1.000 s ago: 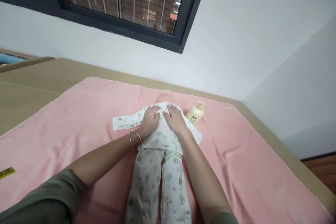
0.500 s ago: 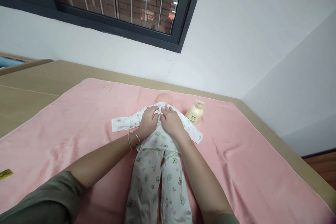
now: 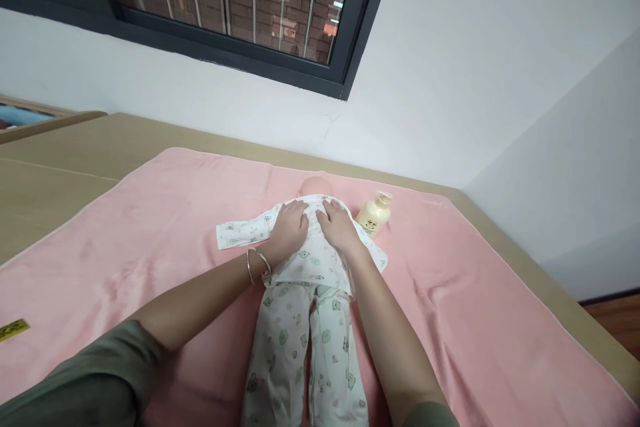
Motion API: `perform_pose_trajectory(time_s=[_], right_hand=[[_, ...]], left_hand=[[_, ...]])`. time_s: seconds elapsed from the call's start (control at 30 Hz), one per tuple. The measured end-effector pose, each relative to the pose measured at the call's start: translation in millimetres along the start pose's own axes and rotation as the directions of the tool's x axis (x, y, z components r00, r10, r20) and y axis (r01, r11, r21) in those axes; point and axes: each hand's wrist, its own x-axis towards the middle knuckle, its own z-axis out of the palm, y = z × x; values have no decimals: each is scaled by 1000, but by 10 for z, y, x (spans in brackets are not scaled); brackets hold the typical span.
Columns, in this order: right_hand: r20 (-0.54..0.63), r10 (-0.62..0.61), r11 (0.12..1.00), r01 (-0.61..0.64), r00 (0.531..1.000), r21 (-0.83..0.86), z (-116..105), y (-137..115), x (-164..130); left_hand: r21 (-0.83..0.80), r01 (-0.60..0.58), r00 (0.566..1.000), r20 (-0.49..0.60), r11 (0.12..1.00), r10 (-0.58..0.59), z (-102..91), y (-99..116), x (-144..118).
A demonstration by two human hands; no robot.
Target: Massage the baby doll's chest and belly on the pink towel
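A baby doll lies stretched out in a white long-sleeved top (image 3: 313, 261) and matching trousers (image 3: 285, 347), both printed with small green figures. The rounded top of its head (image 3: 316, 186) shows at the far end; which side faces up I cannot tell. My left hand (image 3: 290, 225) rests flat on the left of the upper torso, fingers stretched out. On the right of the torso lies my right hand (image 3: 337, 223), also flat with its fingers spread. A narrow strip of cloth shows between the two hands. Neither hand grips anything.
A cream pump bottle (image 3: 375, 213) leans beside the doll's right-hand sleeve. Beneath everything is a pink blanket (image 3: 175, 213) on a tan surface (image 3: 75, 153). A yellow strip (image 3: 14, 329) lies at the left edge. A wall and a dark-framed window (image 3: 320, 77) stand behind.
My hands have moved a little apart across the doll's upper torso, the right one shifting rightward. The cloth between them is more exposed. The whole view has shifted slightly.
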Motion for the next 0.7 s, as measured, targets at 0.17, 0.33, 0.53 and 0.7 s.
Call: perform_pose_trajectory(time_s=[0.17,0.33,0.53,0.7], right_hand=[[1,-26,998,26,1000,-51,-12,-22,-8],[-31,14,981,-20,999,-194,-61,-302,-172],[-5,45,980,-45,999,-193,-125,-530,-348],[3,-4,999,4,1000,-52,-154,-225,-135]], left_hand=[[219,-8,996,85,976,-10,5,117,-79],[181,-6,991,130,984,-18,-2,-5,50],[152,-40,981,194,987,10,-90,-55,156],[282,-145,984,145,948,108,-32,205,-144]])
